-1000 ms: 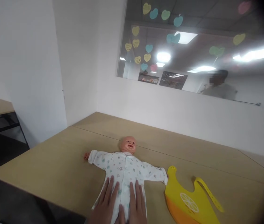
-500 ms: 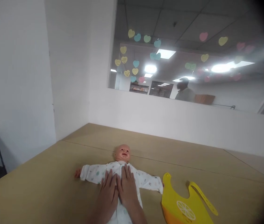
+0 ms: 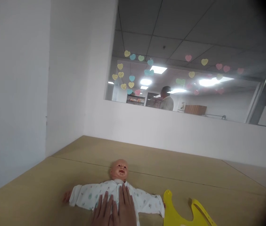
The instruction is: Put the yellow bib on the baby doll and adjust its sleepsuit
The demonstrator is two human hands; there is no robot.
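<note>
A baby doll (image 3: 119,169) lies on its back on the table, its arms stretched out to both sides. It wears a white patterned outfit (image 3: 89,195). My left hand (image 3: 103,209) rests flat on the doll's chest with fingers stretched out. Beside it, my right hand (image 3: 124,207) also lies flat on the chest, fingers extended upward toward the doll's neck. The two hands are touching or nearly so. A yellow bib (image 3: 178,216) with a strap lies to the right, next to the doll's hand; its lower part is cut off by the frame.
The tan table (image 3: 40,191) meets a white wall (image 3: 95,121) behind the doll. A window (image 3: 170,44) in the wall carries several heart-shaped sticky notes. A person (image 3: 166,99) shows in the glass, near a brown box (image 3: 195,110).
The view has tilted upward, so doll, bib and hands sit lower in the picture. Both hands stay flat on the doll's chest. The person in the glass now appears further left.
</note>
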